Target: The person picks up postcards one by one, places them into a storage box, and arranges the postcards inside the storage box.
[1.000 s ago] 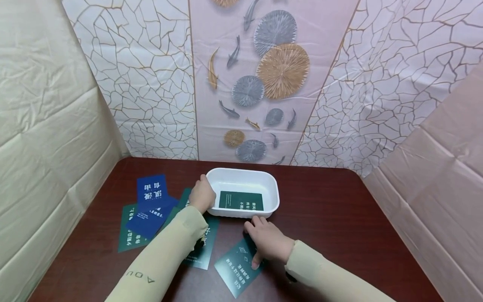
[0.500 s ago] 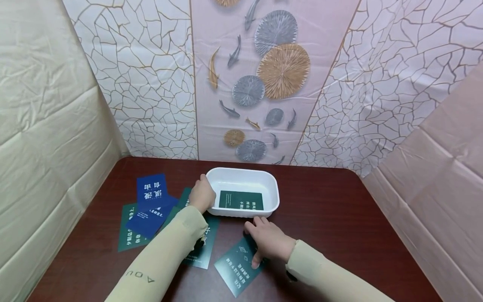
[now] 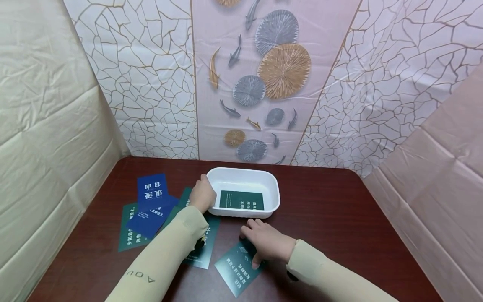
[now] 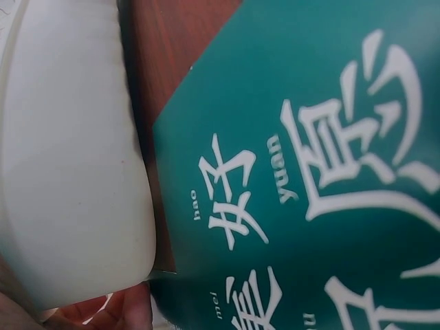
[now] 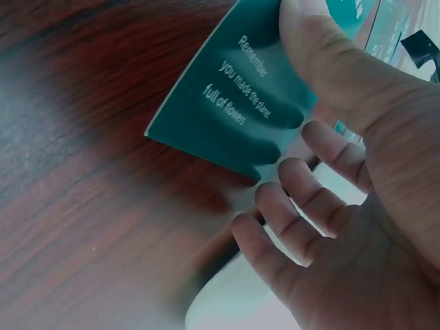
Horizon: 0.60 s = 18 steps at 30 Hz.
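Left grip holds tray; right grip, half-spread, touches card.

- Place: I read a cloth-walled booth; home or office, I cannot tell.
- Rear: creased printed cloth, gold crackle lines, fish, round motifs.
- Sides: plain pale left cloth, pinkish right cloth.
- Between them: dark reddish, wood-grained table, rounded far corners.

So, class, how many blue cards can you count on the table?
2. One blue card lies farther back, left of the white tray; the other lies nearer, overlapping it. More could be hidden beneath.
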Motion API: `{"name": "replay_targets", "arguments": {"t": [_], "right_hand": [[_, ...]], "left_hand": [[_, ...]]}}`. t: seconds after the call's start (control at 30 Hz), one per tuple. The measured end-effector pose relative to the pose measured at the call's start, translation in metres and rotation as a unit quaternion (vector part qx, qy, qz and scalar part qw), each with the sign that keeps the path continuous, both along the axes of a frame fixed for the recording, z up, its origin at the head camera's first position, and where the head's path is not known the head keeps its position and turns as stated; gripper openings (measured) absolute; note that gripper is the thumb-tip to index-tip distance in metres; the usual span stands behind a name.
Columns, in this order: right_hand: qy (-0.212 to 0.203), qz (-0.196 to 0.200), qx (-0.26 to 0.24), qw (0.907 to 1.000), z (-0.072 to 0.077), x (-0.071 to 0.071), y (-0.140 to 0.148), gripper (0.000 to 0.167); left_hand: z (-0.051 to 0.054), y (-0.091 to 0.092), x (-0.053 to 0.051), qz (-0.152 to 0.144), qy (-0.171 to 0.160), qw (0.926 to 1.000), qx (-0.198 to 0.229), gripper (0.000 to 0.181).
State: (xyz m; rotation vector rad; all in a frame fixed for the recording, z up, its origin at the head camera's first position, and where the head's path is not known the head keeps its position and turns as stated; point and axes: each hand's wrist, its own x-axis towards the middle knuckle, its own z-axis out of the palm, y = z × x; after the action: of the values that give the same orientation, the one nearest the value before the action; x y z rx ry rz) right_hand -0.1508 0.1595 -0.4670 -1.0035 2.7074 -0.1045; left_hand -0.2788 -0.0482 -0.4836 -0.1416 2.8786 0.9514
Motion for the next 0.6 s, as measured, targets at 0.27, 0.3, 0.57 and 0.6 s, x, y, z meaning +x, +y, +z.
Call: {"name": "replay_targets", "arguments": {"t": [0.27,0.3,0.57,0.6], "right_hand": [[-0.007,-0.006,0.015,0.9998,0.0028,-0.0023,0.0017,0.068],[-0.004,-0.002,0.017,0.9999,0.0032,-0.0021,0.0011,0.069],[-0.037,0.01,0.01,0.9992,0.0046,-0.005,-0.0032,0.072],[-0.042,0.007,0.01,0.999,0.004,-0.0056,-0.0032,0.071]], "left_hand": [[0.0012,0.0002,0.0006,-0.001,-0.003,1.0,0.0,0.069],[0.001,0.0002,0.0003,0.0,-0.004,1.0,0.0,0.07],[-0.0007,-0.0001,-0.0005,-0.001,-0.006,1.0,0.0,0.071],[-0.0011,-0.0001,-0.0005,-0.001,-0.006,1.0,0.0,0.071]]}}
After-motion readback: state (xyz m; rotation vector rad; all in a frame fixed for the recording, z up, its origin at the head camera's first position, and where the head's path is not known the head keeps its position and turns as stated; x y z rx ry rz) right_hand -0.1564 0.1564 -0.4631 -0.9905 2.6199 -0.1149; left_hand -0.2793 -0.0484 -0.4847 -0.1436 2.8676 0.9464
